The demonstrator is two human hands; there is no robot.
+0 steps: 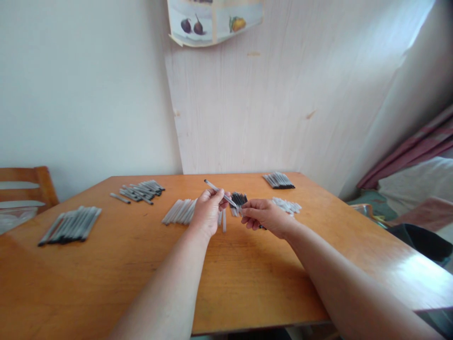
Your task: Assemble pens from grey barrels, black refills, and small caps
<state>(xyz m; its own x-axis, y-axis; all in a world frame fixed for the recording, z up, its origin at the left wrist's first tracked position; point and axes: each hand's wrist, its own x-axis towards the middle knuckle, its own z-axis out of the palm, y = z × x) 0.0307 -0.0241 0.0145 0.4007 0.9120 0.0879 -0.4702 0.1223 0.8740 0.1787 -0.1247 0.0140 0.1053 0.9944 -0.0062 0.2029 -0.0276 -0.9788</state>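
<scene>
- left hand [208,210] pinches a grey pen [220,193] mid-table, tilted above the clear tubes [180,211]
- right hand [264,216] curls closed just beside it, pinching something small by the black caps [239,198], can't tell what
- wooden table [141,264] underneath

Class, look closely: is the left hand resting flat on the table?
No, the left hand is raised above the table, gripping a pen.

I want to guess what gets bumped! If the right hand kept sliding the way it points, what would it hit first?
Probably the pen in the left hand. The right hand points left toward it, fingertips nearly touching; depth is hard to judge.
</scene>
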